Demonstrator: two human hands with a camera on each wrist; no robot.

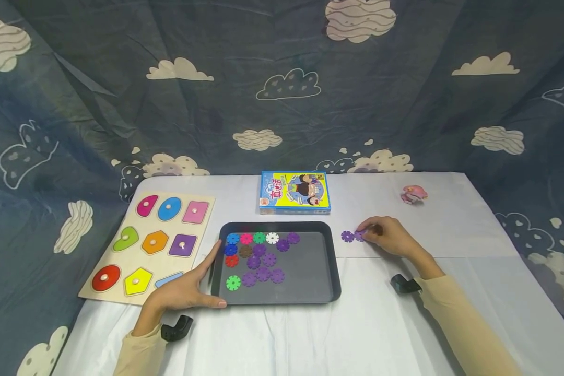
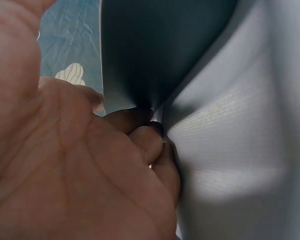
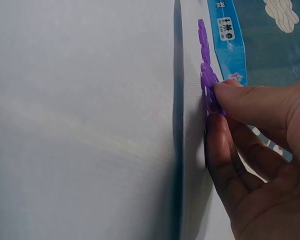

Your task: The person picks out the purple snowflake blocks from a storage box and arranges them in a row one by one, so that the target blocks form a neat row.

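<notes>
My left hand (image 1: 180, 290) holds the dark grey tray (image 1: 305, 292) by its left front corner, thumb along the front edge and fingers at the left side. In the left wrist view its fingertips meet the foot of the tray wall (image 2: 160, 45). On the tray lie notched plastic discs, among them a light green disc (image 1: 233, 282), a white disc (image 1: 272, 238) and several purple discs (image 1: 263, 274). Right of the tray, my right hand (image 1: 390, 237) pinches a purple disc (image 3: 209, 77) between thumb and fingers. Another purple disc (image 1: 347, 236) touches it; whether they interlock I cannot tell.
A wooden shape-puzzle board (image 1: 162, 211) with knobbed pieces lies left of the tray, close to my left hand. Behind the tray is a blue and yellow box (image 1: 295, 192). A small pink toy (image 1: 413, 194) stands at the back right of the white-covered table (image 1: 333, 339).
</notes>
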